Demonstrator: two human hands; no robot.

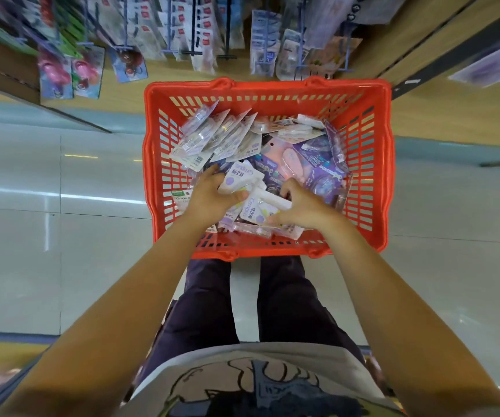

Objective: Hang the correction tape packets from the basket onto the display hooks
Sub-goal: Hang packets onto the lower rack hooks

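Left hand [209, 192], at frame centre inside the basket: fingers and thumb curled round a white packet with a lilac dot [239, 177], gripping it at its lower edge. Right hand [298, 206], just right of centre: fingers bent over a second white packet [256, 210] with a long white bar across it; thumb lies along the packet's lower edge, so it grips that packet. The two hands are near each other, not touching.

Correction tape packets: flat carded blister packs, mostly white, lilac and purple, with printed lettering. One pink-backed pack [288, 158] lies right of centre beside a large purple pack [321, 164]. A fan of clear-fronted packs [212, 136] leans against the upper left inner wall. The pile overlaps too heavily for an exact count; well over a dozen.

Red basket [375, 164]: one, slotted plastic walls, open top, standing on pale floor tiles [62, 236] in front of the person's legs. The packets lie below the rim all round, with bare wall showing above the pile on the right side.

Display hooks [194, 40] run across the top of the frame, blurred, several rows loaded with hanging packs. Bare floor lies left and right of the basket.
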